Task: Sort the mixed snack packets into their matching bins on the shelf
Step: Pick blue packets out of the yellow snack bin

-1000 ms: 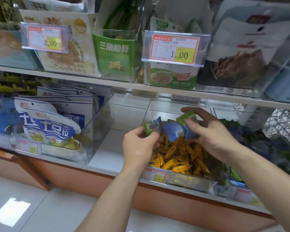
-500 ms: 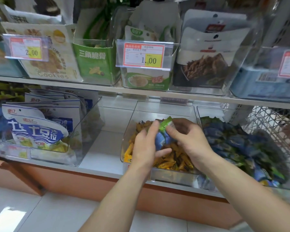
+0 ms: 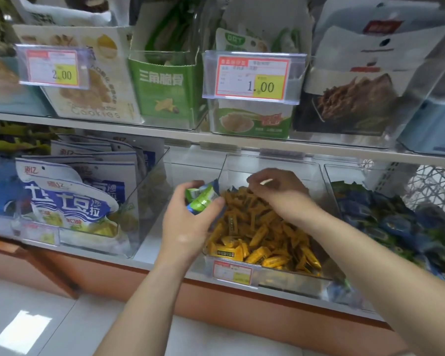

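While the left hand grips a small bunch of green-and-blue packets between curled fingers and thumb, it hangs just over the left front corner of the clear middle bin on the lower shelf. That bin is filled with yellow-orange packets, and a price tag is clipped to its front. The right hand reaches into the back of the same bin, palm down, fingers bent toward the heap; whether they pinch a packet cannot be told. Just to the right, a neighbouring bin holds a pile of blue and green packets. To the left, across a gap of shelf, another clear bin carries upright blue-and-white bags.
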